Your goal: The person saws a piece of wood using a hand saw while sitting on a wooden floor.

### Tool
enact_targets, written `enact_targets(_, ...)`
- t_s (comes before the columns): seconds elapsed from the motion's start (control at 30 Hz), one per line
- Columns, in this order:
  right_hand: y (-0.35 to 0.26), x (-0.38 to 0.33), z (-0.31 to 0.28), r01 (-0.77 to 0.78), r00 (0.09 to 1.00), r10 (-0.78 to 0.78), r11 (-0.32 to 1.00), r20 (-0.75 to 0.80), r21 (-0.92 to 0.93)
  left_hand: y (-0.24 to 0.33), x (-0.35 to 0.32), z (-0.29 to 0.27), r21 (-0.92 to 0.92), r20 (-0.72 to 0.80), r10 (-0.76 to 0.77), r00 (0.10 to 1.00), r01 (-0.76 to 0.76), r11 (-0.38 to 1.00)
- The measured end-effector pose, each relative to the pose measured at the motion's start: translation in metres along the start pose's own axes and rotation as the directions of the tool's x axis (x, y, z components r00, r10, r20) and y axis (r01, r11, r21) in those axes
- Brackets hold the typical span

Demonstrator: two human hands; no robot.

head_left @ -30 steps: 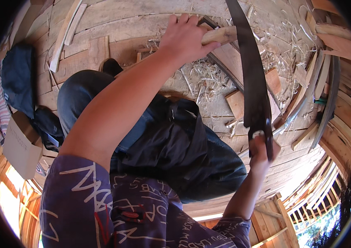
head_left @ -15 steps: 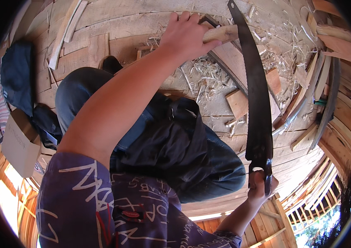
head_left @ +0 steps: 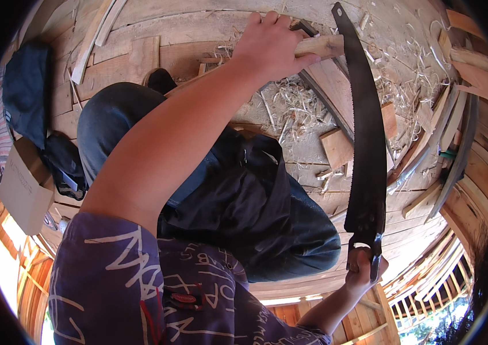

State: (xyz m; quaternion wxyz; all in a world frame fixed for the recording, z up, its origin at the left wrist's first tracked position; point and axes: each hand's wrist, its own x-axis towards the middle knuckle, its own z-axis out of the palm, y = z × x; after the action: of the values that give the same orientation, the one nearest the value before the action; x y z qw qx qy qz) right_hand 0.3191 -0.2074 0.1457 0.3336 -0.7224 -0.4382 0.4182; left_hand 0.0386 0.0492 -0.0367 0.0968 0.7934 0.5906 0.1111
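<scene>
My left hand point(head_left: 270, 49) is closed over a short piece of wood point(head_left: 325, 46) at the far middle, its thumb along the near side. A long black handsaw point(head_left: 367, 132) stretches from near to far, teeth facing left. Its blade meets the right end of that wood close to the saw's tip. My right hand point(head_left: 366, 268) grips the saw's handle at the near right. Beneath the wood a flat board point(head_left: 329, 86) with a dark edge lies slanted on the plank floor. The underside of the held piece is hidden.
Curled wood shavings point(head_left: 295, 112) and a square offcut point(head_left: 336, 148) lie left of the blade. Long strips point(head_left: 454, 144) are stacked at the right. My bent legs point(head_left: 123, 118) occupy the middle. A cardboard box point(head_left: 22, 190) and a dark cloth point(head_left: 27, 95) are at the left.
The saw has come slightly back toward me, its blade still against the wood's end. My left hand keeps its hold. The whole view has shifted a little.
</scene>
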Motion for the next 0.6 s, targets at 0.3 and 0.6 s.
enact_targets(0.3, -0.026, 0.127, 0.082, -0.087, 0.996, 0.086, 0.996, -0.011, -0.018, 0.007, -0.001, 0.003, -0.038, 0.031, 0.012, 0.999, -0.011, 0.999)
enact_targets(0.6, -0.008, 0.012, 0.006, -0.091, 0.993, 0.082, 0.990, -0.081, -0.109, 0.003, 0.001, -0.003, -0.016, 0.059, -0.020, 0.998, 0.021, 1.000)
